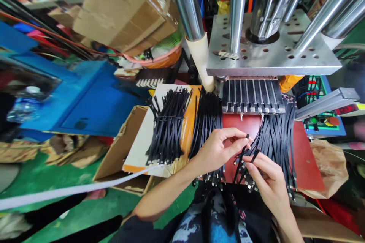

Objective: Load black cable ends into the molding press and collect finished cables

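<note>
My left hand (218,148) pinches the end of a thin black cable (242,155) between thumb and fingers, above the red work surface (300,152). Just below and right, my right hand (266,178) holds a small bunch of the same black cables (248,180), their metal ends hanging toward my lap. A slotted black fixture (252,96) sits under the steel press plate (273,55), and many black cables (278,136) fan down from it. Two more bundles of black cables (169,123) lie to the left on a board.
Chrome press columns (185,3) rise above the plate. An open cardboard box (121,152) stands at the left of the table, a blue cabinet (85,98) beyond it. A control panel with buttons (323,121) is at the right, beside a brown paper bag (330,167).
</note>
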Available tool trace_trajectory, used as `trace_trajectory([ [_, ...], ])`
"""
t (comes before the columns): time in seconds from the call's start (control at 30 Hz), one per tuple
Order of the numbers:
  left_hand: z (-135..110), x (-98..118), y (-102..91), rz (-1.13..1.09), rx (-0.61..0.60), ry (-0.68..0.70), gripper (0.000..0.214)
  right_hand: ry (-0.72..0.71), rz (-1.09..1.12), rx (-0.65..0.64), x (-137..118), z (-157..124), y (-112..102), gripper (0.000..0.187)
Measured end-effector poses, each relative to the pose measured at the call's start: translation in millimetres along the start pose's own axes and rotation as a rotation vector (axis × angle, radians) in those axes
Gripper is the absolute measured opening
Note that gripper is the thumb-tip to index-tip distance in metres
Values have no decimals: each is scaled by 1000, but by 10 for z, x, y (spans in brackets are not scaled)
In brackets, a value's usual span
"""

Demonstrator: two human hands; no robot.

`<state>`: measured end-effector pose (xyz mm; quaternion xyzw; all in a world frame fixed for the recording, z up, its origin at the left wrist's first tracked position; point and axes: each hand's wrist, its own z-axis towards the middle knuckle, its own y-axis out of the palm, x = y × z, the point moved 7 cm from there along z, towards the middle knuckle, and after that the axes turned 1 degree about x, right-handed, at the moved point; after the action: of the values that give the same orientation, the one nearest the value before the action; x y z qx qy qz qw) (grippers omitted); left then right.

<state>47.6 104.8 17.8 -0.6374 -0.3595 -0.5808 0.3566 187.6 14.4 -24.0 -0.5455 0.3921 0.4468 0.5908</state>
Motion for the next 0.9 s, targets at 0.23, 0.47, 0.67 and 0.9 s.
trace_trajectory([
  [0.23, -36, 5, -85, 32, -20, 88, 28, -42, -11, -33, -112, 221, 60, 21],
  [0.47, -109, 89, -157, 116, -10, 200, 21, 19, 60, -69, -134, 305, 158, 29],
  [0.67, 35, 213, -364, 285, 198, 322, 16, 129, 24, -88, 85, 218, 370, 36],
  [0.9, 946, -55, -920, 631, 411, 436, 8, 187, -94, -531, 65, 385, 290, 41],
])
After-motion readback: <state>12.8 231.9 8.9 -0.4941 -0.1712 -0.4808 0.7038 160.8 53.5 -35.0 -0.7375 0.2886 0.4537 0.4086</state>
